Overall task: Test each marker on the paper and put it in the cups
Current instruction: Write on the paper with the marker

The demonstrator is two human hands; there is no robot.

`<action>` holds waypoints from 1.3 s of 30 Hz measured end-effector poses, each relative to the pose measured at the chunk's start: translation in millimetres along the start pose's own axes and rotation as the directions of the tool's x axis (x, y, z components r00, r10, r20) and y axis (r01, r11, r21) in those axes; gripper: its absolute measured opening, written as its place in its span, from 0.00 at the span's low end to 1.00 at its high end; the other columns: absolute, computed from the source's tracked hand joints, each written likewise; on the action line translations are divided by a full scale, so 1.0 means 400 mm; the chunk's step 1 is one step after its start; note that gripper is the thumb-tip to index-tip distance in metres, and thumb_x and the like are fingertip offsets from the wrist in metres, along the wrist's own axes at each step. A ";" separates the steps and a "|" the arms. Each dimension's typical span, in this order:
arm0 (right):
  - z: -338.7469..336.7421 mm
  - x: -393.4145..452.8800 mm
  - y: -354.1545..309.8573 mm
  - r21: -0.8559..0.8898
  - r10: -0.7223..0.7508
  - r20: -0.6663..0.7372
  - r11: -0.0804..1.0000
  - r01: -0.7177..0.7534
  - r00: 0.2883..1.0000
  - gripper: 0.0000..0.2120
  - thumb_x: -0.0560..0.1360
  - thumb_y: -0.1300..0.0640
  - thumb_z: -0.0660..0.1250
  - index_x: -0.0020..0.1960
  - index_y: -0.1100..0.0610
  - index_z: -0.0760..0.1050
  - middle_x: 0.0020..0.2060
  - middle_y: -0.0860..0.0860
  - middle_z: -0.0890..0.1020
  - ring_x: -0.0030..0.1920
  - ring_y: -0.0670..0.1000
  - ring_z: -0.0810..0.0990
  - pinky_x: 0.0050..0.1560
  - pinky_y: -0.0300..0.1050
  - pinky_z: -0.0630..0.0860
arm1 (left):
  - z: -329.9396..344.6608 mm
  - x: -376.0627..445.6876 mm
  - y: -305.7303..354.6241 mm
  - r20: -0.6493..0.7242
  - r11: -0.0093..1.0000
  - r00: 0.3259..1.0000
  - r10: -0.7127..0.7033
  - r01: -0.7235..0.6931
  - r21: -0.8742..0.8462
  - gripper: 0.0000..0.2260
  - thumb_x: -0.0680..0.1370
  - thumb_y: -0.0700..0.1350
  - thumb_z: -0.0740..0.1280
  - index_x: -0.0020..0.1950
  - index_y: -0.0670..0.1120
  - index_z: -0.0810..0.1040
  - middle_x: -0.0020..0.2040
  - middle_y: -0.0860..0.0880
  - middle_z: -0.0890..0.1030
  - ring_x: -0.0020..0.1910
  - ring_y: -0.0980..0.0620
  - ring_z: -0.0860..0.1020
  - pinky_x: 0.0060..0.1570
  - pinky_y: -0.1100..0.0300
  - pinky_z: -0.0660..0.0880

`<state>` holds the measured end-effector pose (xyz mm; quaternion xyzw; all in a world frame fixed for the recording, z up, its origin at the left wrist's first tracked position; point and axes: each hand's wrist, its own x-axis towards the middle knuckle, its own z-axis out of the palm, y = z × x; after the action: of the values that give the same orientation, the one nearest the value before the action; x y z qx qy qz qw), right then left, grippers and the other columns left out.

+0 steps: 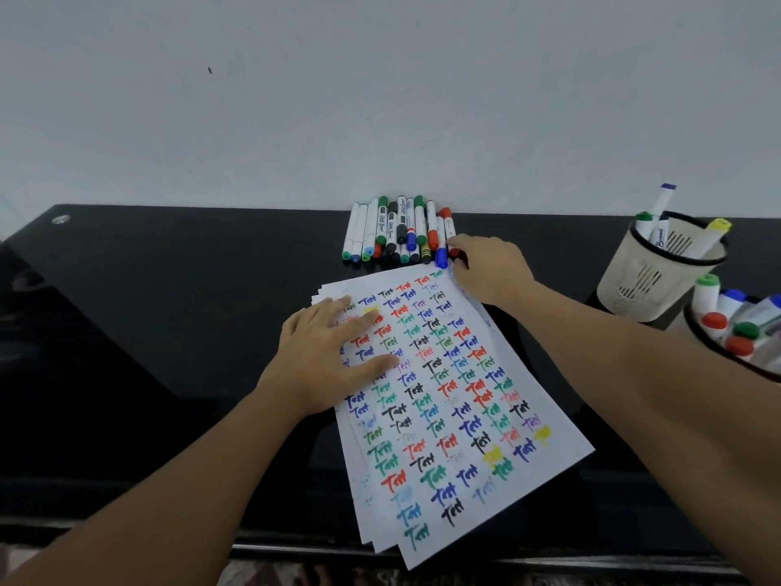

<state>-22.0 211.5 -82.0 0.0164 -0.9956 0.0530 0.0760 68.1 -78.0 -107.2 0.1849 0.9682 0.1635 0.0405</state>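
Note:
A stack of white paper (460, 416) covered in coloured "Test" words lies slanted on the black table. My left hand (325, 353) presses flat on its upper left part with straight fingers. Several markers (399, 230) with green, blue, red and black caps lie in a pile against the wall. My right hand (486, 264) reaches to the pile's right end, fingertips curled on a red-capped marker (451, 234). A cream mesh cup (646, 281) at the right holds a few markers. A black-rimmed cup (710, 344) nearer the right edge holds several more.
The glossy black table (169, 332) runs along a plain white wall (380, 99). Its front edge crosses the bottom of the view. A small metal disc (61, 219) sits in the table's far left corner.

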 end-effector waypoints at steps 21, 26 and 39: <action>-0.035 0.005 0.082 -0.209 -0.178 -0.012 0.963 0.172 0.984 0.17 0.85 0.48 0.61 0.73 0.40 0.74 0.63 0.53 0.74 0.64 0.56 0.72 0.63 0.53 0.71 | 0.005 0.003 -0.003 -0.016 1.000 1.000 -0.010 0.010 -0.006 0.38 0.69 0.82 0.53 0.77 0.70 0.60 0.81 0.59 0.56 0.80 0.54 0.50 0.78 0.49 0.43; -0.058 0.006 0.066 -0.271 -0.264 -0.007 0.929 0.253 0.964 0.15 0.85 0.46 0.60 0.70 0.47 0.74 0.62 0.53 0.73 0.64 0.55 0.72 0.67 0.53 0.69 | 0.005 0.003 -0.003 -0.021 1.000 1.000 -0.009 0.009 -0.014 0.38 0.69 0.82 0.54 0.77 0.70 0.61 0.81 0.58 0.57 0.80 0.54 0.50 0.78 0.49 0.43; -0.136 -0.105 -0.062 0.612 -0.056 -0.341 0.745 0.266 0.938 0.21 0.85 0.53 0.63 0.75 0.45 0.61 0.49 0.49 0.82 0.44 0.47 0.84 0.44 0.45 0.82 | 0.003 -0.001 0.005 -0.110 0.998 0.994 -0.006 -0.001 -0.061 0.38 0.73 0.79 0.53 0.79 0.63 0.61 0.80 0.54 0.62 0.79 0.52 0.55 0.77 0.48 0.48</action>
<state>28.8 194.0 -32.3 0.1204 -0.8861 0.3896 0.2205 69.3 -76.1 -107.5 0.1730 0.9638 0.2027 -0.0073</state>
